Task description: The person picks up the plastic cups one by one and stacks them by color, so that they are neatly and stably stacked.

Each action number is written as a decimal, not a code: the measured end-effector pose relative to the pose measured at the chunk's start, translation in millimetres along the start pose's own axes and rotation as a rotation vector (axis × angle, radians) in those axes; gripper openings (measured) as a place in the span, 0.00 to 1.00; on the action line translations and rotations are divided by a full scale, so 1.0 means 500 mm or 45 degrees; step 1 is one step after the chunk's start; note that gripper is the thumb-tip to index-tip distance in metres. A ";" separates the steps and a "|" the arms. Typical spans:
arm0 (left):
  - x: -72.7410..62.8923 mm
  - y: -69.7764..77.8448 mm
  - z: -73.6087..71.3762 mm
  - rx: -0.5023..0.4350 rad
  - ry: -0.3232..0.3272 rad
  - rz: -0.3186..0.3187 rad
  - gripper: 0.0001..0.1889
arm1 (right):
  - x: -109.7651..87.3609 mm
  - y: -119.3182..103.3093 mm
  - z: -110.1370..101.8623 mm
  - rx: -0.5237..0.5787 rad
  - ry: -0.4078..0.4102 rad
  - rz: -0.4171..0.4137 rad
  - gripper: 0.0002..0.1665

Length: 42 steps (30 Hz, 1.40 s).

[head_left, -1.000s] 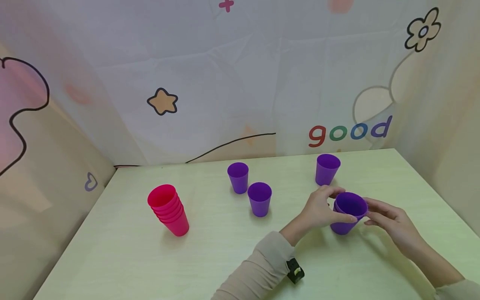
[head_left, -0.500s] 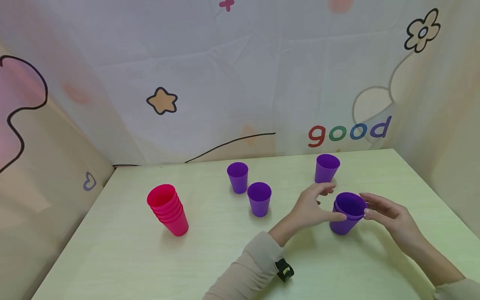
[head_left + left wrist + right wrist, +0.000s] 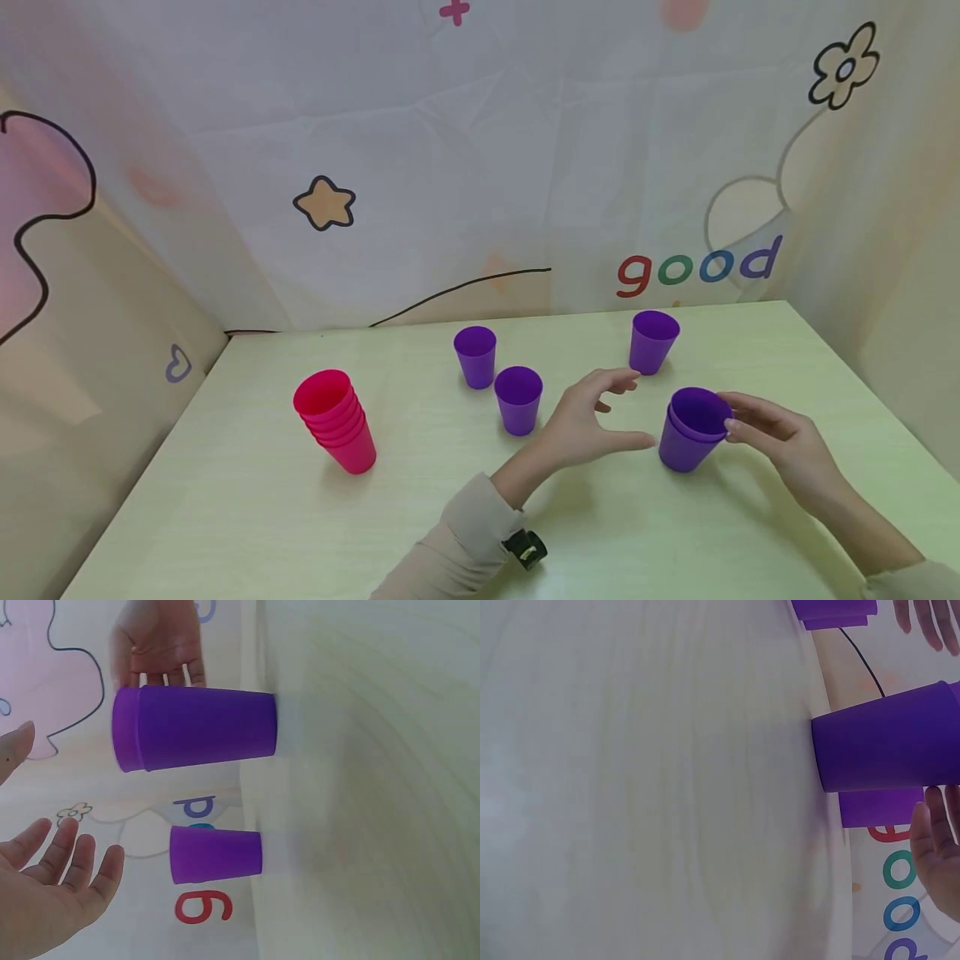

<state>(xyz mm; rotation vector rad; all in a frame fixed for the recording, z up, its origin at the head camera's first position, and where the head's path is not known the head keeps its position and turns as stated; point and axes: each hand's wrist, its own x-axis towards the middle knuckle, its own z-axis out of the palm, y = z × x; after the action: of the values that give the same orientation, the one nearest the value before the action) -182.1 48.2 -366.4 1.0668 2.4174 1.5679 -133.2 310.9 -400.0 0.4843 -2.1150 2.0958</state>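
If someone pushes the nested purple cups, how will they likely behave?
The nested purple cups would probably tip easily, as they narrow toward the base. Their evenly round rims suggest stiffness. Their smooth walls may feel slippery.

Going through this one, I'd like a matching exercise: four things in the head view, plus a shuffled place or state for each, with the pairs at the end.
Things
1. pink cup stack
2. nested purple cups
3. left hand
4. right hand

Places and states
A. thumb and fingers spread apart, holding nothing
B. on the left part of the table
C. fingers at the rim of a purple cup
D. between the two hands

Pairs: 1-B, 2-D, 3-A, 4-C
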 end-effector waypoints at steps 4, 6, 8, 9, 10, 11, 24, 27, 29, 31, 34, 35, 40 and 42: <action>-0.016 0.007 -0.022 -0.012 0.028 0.032 0.34 | -0.001 0.000 0.002 0.017 -0.003 -0.008 0.23; -0.024 0.009 -0.032 -0.022 0.042 0.043 0.34 | -0.002 0.000 0.003 0.022 -0.004 -0.011 0.23; -0.032 0.010 -0.042 -0.034 0.051 0.056 0.33 | -0.002 0.000 0.004 0.026 -0.002 -0.015 0.23; -0.035 0.010 -0.046 -0.038 0.054 0.061 0.33 | -0.003 0.000 0.004 0.030 -0.003 -0.018 0.23; -0.039 0.009 -0.050 -0.037 0.059 0.067 0.33 | -0.003 0.000 0.004 0.032 -0.003 -0.020 0.23; -0.042 0.009 -0.054 -0.036 0.063 0.072 0.33 | -0.003 0.000 0.004 0.032 -0.004 -0.021 0.23; -0.083 -0.008 -0.096 -0.060 0.106 0.123 0.33 | -0.009 0.006 0.003 0.029 -0.012 -0.041 0.23; -0.090 -0.018 -0.106 -0.040 0.134 0.116 0.32 | -0.009 0.008 0.002 0.022 -0.013 -0.057 0.23; -0.095 -0.023 -0.114 -0.013 0.161 0.106 0.33 | -0.009 0.009 0.002 0.024 -0.015 -0.066 0.23; -0.098 -0.029 -0.122 0.009 0.188 0.090 0.33 | -0.008 0.010 0.002 0.027 -0.018 -0.071 0.22; -0.100 -0.037 -0.133 0.029 0.219 0.082 0.33 | -0.008 0.010 0.002 0.028 -0.022 -0.069 0.22; -0.101 -0.039 -0.137 0.033 0.227 0.074 0.33 | -0.008 0.011 0.002 0.028 -0.023 -0.066 0.22; -0.104 -0.053 -0.155 0.065 0.261 0.055 0.32 | -0.008 0.011 0.001 0.022 -0.022 -0.059 0.23; -0.105 -0.058 -0.161 0.099 0.278 0.050 0.32 | -0.007 0.012 0.001 0.018 -0.023 -0.057 0.23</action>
<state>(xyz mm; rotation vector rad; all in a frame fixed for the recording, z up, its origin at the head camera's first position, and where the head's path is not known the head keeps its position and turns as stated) -190.3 -52.0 -367.8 1.0087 2.6325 1.6984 -131.6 311.0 -406.7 0.5491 -2.0802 2.0918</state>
